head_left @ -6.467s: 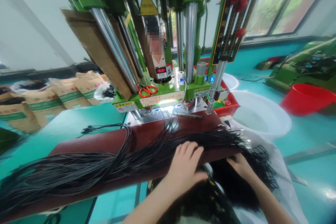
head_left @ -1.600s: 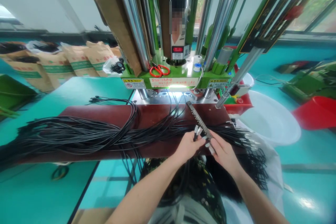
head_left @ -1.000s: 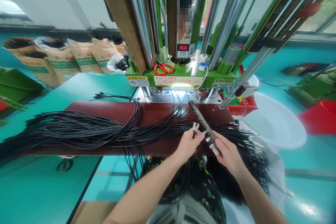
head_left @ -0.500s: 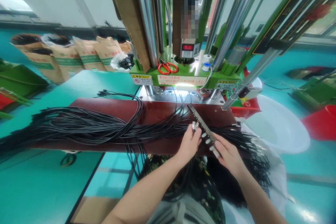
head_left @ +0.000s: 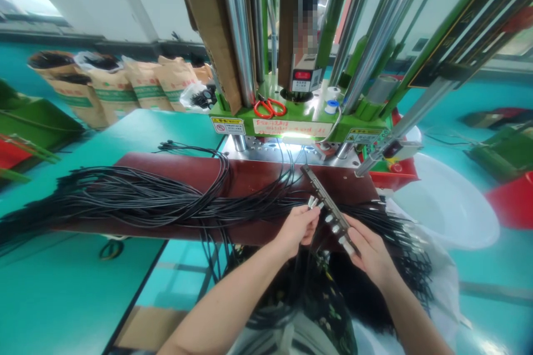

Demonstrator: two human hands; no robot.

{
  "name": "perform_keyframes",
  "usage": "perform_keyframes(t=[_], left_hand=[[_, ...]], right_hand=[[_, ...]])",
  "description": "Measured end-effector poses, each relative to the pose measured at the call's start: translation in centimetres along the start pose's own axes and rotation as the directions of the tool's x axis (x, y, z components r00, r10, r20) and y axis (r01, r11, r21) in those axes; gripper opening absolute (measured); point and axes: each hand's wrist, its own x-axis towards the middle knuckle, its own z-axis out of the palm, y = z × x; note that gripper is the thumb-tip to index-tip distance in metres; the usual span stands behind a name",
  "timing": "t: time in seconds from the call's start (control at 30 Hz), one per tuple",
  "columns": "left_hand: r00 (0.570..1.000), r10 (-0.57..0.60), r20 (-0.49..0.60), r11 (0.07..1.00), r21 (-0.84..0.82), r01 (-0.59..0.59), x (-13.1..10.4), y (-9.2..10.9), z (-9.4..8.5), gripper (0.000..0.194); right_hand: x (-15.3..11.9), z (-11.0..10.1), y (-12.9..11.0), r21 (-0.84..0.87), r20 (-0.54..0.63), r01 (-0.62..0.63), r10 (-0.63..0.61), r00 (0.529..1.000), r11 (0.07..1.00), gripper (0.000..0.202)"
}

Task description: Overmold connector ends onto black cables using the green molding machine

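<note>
Holding metal bar (head_left: 327, 199) in right hand (head_left: 366, 249), fingers closed round near end; earlier, bar lay on machine plate (head_left: 260, 152). Left hand (head_left: 297, 227) pinches loose metal plugs (head_left: 312, 202) just beside bar; other plugs already line bar, so work looks partway. Cables (head_left: 137, 197) left of left hand on counter (head_left: 254, 176).

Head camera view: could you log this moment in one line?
left hand: holding silver plugs | right hand: gripping metal bar | black cables: across brown board | red scissors: on green machine

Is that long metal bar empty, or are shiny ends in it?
Not empty: shiny ends poke out along one edge of the metal bar, which the right hand holds. Whether it's full, I can't tell.
</note>
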Motion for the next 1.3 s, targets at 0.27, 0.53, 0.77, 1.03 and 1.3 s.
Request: perform_keyframes(t=[0.27, 0.53, 0.77, 1.03, 1.3], left_hand=[[0.995, -0.058, 0.075, 0.998, -0.007, 0.059, 0.1, 0.4, -0.4, 0.040], [0.980, 0.184, -0.080, 0.948, 0.279, -0.155, 0.1, -0.4, -0.4, 0.033], [0.874, 0.404, -0.271, 0.889, 0.342, -0.305, -0.2, -0.5, -1.0, 0.033], [0.940, 0.293, -0.176, 0.932, 0.270, -0.240, 0.3, -0.2, -1.0, 0.034], [0.967, 0.201, -0.158, 0.973, 0.142, -0.179, -0.2, 1.1, -1.0, 0.035]], right_hand=[[0.4, -0.7, 0.4, -0.128, 0.133, 0.044, -0.027, 0.991, 0.991, 0.055], [0.3, -0.4, 0.4, -0.162, 0.089, 0.060, -0.046, 0.995, 0.985, 0.053], [0.3, -0.4, 0.4, -0.032, 0.021, 0.021, -0.020, 1.000, 0.999, 0.049], [0.5, -0.6, 0.4, -0.087, 0.065, 0.006, 0.000, 0.998, 0.996, 0.052], [0.6, -1.0, 0.3, -0.123, 0.126, 0.042, -0.026, 0.992, 0.992, 0.053]])
